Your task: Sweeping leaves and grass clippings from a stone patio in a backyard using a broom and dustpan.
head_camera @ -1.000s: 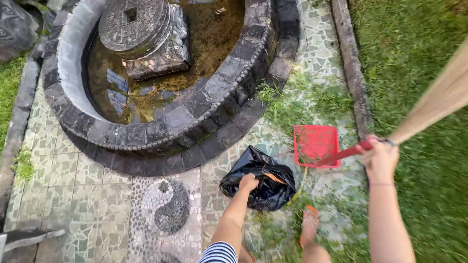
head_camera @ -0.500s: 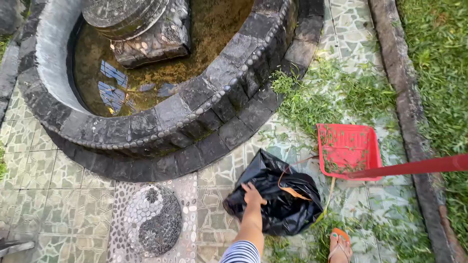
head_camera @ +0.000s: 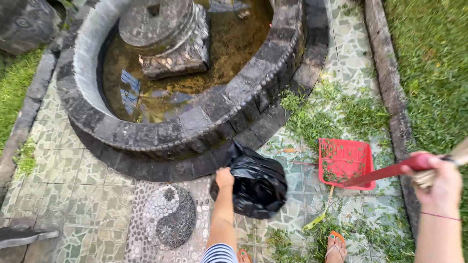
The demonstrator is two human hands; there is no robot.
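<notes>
My left hand (head_camera: 224, 178) grips the edge of a black plastic bag (head_camera: 258, 182) that sits on the stone paving beside the round pond wall. My right hand (head_camera: 441, 182) holds the long red handle of a red dustpan (head_camera: 345, 163), together with a pale broom stick at the right edge. The dustpan rests on the paving to the right of the bag and has grass cuttings in it. Loose green cuttings (head_camera: 324, 114) lie scattered above and below the dustpan.
A round dark stone pond (head_camera: 195, 122) with murky water and a stone block fills the upper middle. A stone kerb (head_camera: 390, 102) separates the paving from grass on the right. My sandalled foot (head_camera: 336, 246) is near the bottom edge. A pebble mosaic (head_camera: 168, 216) lies left of the bag.
My left hand has lifted and pulled the bag's edge up, so the bag now stands taller and closer to the pond wall. My right hand has come back into view at the right.
</notes>
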